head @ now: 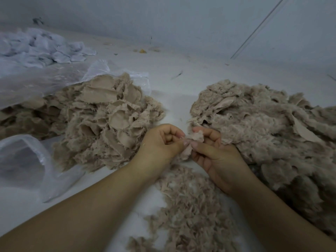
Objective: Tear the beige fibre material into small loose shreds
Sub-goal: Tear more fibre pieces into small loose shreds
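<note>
A small beige fibre piece (194, 140) is held between both hands at the centre of the view. My left hand (161, 142) pinches its left side with curled fingers. My right hand (212, 153) pinches its right side between thumb and fingers. A heap of flat beige fibre pieces (101, 122) lies to the left. A fluffier beige heap (269, 128) lies to the right. Small loose shreds (189, 206) are scattered on the white surface below my hands, between my forearms.
Clear plastic bags lie at the left: one (27, 160) near my left forearm, another (45, 77) behind the left heap. A pile of pale bluish-white material (40, 48) sits at the far left by the wall. A thin rod (258, 28) leans at the back right.
</note>
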### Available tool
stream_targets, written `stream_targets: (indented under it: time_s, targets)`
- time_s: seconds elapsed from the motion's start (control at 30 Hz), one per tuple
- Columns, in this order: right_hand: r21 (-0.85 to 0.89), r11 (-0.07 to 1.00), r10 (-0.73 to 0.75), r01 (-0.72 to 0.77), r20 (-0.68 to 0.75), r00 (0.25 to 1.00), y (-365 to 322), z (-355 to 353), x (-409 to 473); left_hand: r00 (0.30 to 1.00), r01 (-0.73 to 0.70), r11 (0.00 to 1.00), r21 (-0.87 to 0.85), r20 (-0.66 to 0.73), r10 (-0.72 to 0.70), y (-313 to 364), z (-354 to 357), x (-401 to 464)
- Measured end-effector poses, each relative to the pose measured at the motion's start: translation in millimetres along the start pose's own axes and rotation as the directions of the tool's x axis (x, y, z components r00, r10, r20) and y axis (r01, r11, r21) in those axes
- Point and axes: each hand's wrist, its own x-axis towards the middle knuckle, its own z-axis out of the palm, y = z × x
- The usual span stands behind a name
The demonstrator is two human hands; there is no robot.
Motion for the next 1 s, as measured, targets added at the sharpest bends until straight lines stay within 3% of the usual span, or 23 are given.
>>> stream_targets:
  time_s: [0.17,0.37,0.53,0.73,0.87,1.0]
  targets:
    - [-0.02,1.0,0.013,-0.015,-0.095,0.995,0.2,2.6,0.9,0.995,0.099,0.99,-0.103,-0.021,-0.101,0.7,-1.3,1.4]
    - [-0.049,0.998,0.032,-0.038,-0.125,0.992,3.2,4.7,1.6,0.986,0.139,0.99,0.029,0.089,-0.141,1.4,2.9,1.5]
    - [0.003,1.0,0.002,-0.001,-0.166,0.986,4.0,3.7,2.7,0.967,0.237,0.967,-0.097,0.121,-0.225,7.1,-1.4,1.3]
    - [-0.034,0.996,0.08,-0.082,-0.075,0.994,2.9,3.3,-0.4,0.979,0.19,0.982,-0.021,0.076,-0.187,5.5,4.5,-0.8]
    - [-0.045,0.995,0.089,-0.094,-0.116,0.989,1.3,3.2,0.4,0.975,0.218,0.968,-0.125,0.061,-0.212,7.2,1.0,1.2]
    - [0.016,0.994,0.11,-0.109,-0.101,0.989,-1.7,4.1,1.1,0.989,0.147,0.983,-0.113,0.019,-0.146,4.1,4.8,-0.3]
